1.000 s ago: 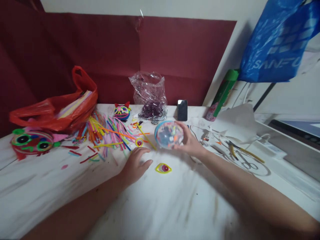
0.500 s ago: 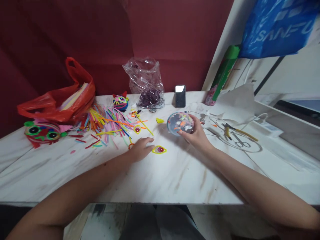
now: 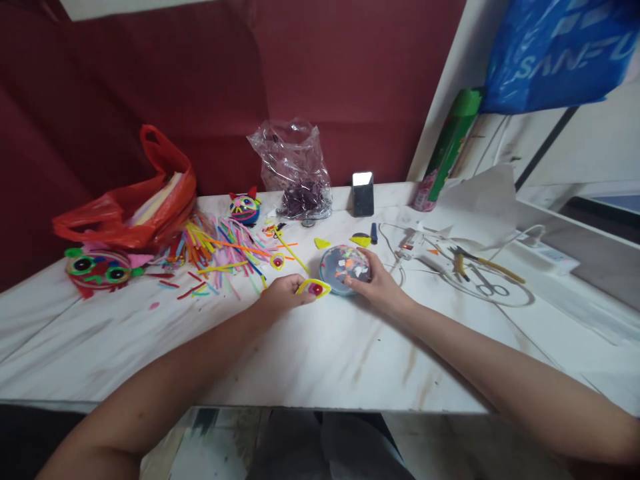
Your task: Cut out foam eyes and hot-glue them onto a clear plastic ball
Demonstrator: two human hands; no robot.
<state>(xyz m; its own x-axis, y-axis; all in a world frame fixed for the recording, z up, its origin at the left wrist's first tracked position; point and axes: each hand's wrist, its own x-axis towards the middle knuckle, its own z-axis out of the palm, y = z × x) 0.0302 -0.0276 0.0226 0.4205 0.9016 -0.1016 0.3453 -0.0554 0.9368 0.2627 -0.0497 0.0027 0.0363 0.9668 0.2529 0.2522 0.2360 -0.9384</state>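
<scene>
My left hand (image 3: 284, 293) pinches a yellow-edged eye shape (image 3: 315, 289) with a red centre, just left of the ball. My right hand (image 3: 375, 287) is wrapped around the right side of a round, clear-looking ball (image 3: 340, 270) with coloured specks, low over the table or on it; I cannot tell which. A second yellow eye piece (image 3: 277, 262) lies beyond my left hand, beside a bent yellow pipe cleaner (image 3: 295, 257). Two yellow triangles (image 3: 321, 243) rest behind the ball.
Left are a pipe cleaner pile (image 3: 225, 247), a red plastic bag (image 3: 125, 213) and a decorated figure (image 3: 100, 269); a smaller one (image 3: 245, 207) sits behind. A clear bag (image 3: 305, 193) and a phone (image 3: 363, 193) stand at the back. Pliers (image 3: 480, 262), scissors (image 3: 487, 283) and a cord lie right.
My left hand has taken hold of the near eye piece and lifted it from the table. My right hand has brought the ball left and lower, closer to it. The view has shifted slightly.
</scene>
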